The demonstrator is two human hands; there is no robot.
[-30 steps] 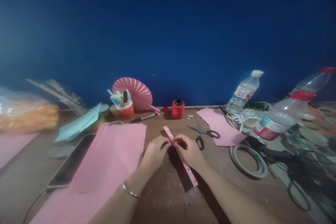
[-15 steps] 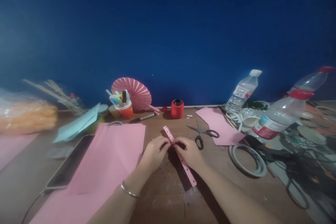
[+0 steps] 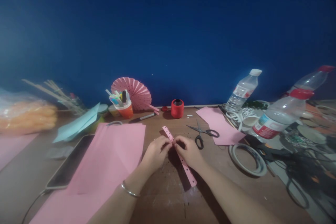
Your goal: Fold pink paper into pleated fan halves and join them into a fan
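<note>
A narrow folded strip of pink paper (image 3: 188, 171) with dark dots or holes slants over the table, its middle between my hands. My left hand (image 3: 157, 150) is closed in a pinch at the strip's middle. Right against it, my right hand (image 3: 189, 151) pinches the same strip, fingers curled. The fingertips almost meet, and whatever small thing may lie between them is hidden. Just right of my right hand lie open black-handled scissors (image 3: 201, 133). A pleated pink paper fan (image 3: 135, 92) leans against the blue wall.
Pink sheets (image 3: 112, 154) and a phone (image 3: 72, 162) lie to the left. A cup of markers (image 3: 124, 110) and a red cylinder (image 3: 177, 109) stand at the back. On the right are cut pink paper (image 3: 220, 126), a tape roll (image 3: 248, 161), bottles (image 3: 275, 120) and tangled cables (image 3: 294, 168).
Both hands stay at the strip's middle with only slight finger movement. The strip's far end has shifted a tiny bit left.
</note>
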